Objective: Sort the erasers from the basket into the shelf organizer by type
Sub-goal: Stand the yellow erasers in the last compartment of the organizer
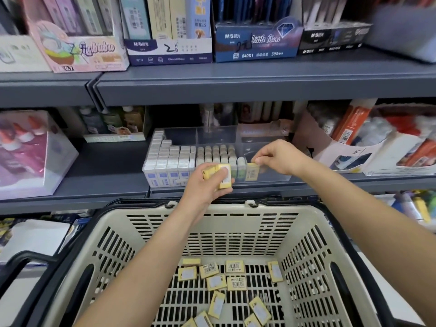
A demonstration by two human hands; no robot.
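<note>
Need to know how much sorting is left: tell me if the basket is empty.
Not empty. About a dozen yellow erasers lie scattered on the floor of the basket.

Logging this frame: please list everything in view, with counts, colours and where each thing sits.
Beige slotted plastic basket: one, beige with black handles, foreground below the shelves.
Yellow-wrapped erasers: about a dozen, yellow, loose on the basket floor.
Clear plastic shelf organizer: one, transparent, middle shelf.
White boxed erasers: many, white with blue labels, organizer's left compartment.
Round-topped erasers: several rows, beige-grey, middle compartment.
Single yellow eraser: one, yellow, upright in the right compartment.
Display boxes: at least four, pink, white-navy, blue and black, top shelf.
Left hand: grips a few yellow erasers in front of the organizer.
Right hand: pinches the single eraser's top.
</note>
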